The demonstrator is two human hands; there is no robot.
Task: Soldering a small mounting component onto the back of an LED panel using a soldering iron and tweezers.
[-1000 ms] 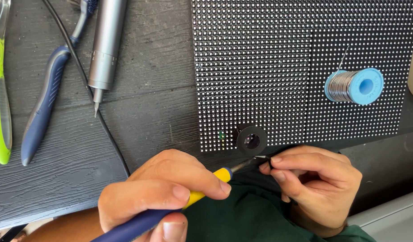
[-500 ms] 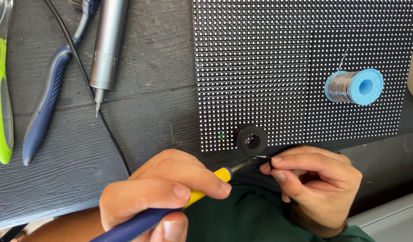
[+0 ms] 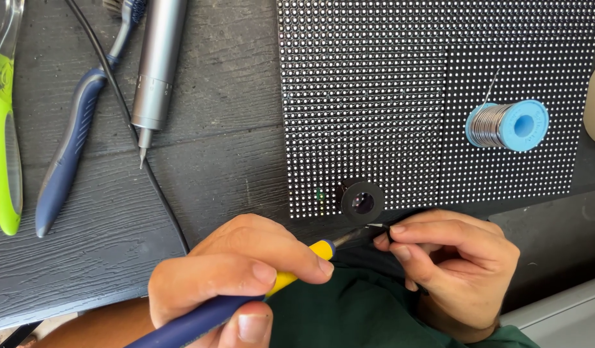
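My left hand [image 3: 236, 274] grips a soldering iron [image 3: 278, 282] with a blue handle and yellow collar, its metal tip pointing right toward my right hand. My right hand [image 3: 449, 261] pinches a thin piece of solder wire [image 3: 376, 225] between thumb and forefinger, right at the iron's tip. Both meet just below the lower edge of a black dotted LED panel [image 3: 400, 90]. A small black ring-shaped part [image 3: 362, 202] lies on the panel's lower edge, just above the tip.
A blue spool of solder wire [image 3: 507, 125] rests on the panel at right. On the dark wooden table [image 3: 226, 148] lie a grey electric screwdriver [image 3: 157, 71], a blue toothbrush [image 3: 75, 138], a green-handled tool [image 3: 4, 122] and a black cable [image 3: 133, 135]. Green cloth [image 3: 362, 312] lies below.
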